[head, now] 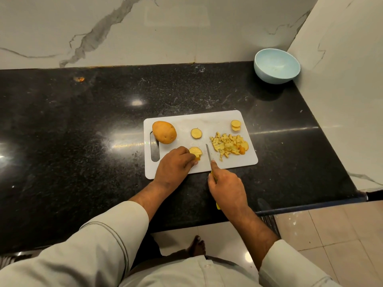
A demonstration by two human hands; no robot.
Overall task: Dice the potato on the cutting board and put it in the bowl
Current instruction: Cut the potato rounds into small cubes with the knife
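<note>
A white cutting board (217,121) lies on the black counter. On its left end rests the uncut part of a potato (164,132). One round slice (196,133) lies mid-board, and two stacked slices (235,125) sit at the far right corner. A pile of diced potato (229,146) covers the right side. My left hand (174,165) pinches a partly cut slice (195,151) at the board's near edge. My right hand (227,188) grips a yellow-handled knife (208,152), its blade just right of that slice. A pale blue bowl (277,65), with nothing in it, stands at the back right.
The black stone counter (83,131) stretches wide to the left. Marble walls close the back and the right side by the bowl. The counter's front edge runs near my body, with tiled floor (331,235) and my bare foot below.
</note>
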